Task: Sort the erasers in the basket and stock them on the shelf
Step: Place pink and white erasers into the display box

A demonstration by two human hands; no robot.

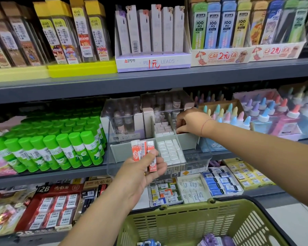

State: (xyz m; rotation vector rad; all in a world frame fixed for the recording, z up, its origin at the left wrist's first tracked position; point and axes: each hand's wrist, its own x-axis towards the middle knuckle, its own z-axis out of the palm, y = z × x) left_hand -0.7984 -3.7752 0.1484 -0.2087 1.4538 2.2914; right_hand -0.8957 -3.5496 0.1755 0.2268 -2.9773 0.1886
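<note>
L hand (pixel 144 169) grips orange erasers (pixel 140 150), long axis upright, just front-left of organizer (pixel 187 142). R hand (pixel 190 121) nearer: fingers curled into rear-R compartment, hold undeterminable.

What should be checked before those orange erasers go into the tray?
1. Left hand grips the orange erasers securely: ok.
2. Right hand clear of the divided tray: not ok, its fingers reach into a rear compartment.
3. Empty compartment for them: cannot tell, the hands hide parts.
4. White erasers sitting in neat rows: ok.
5. Basket close below: ok.
</note>
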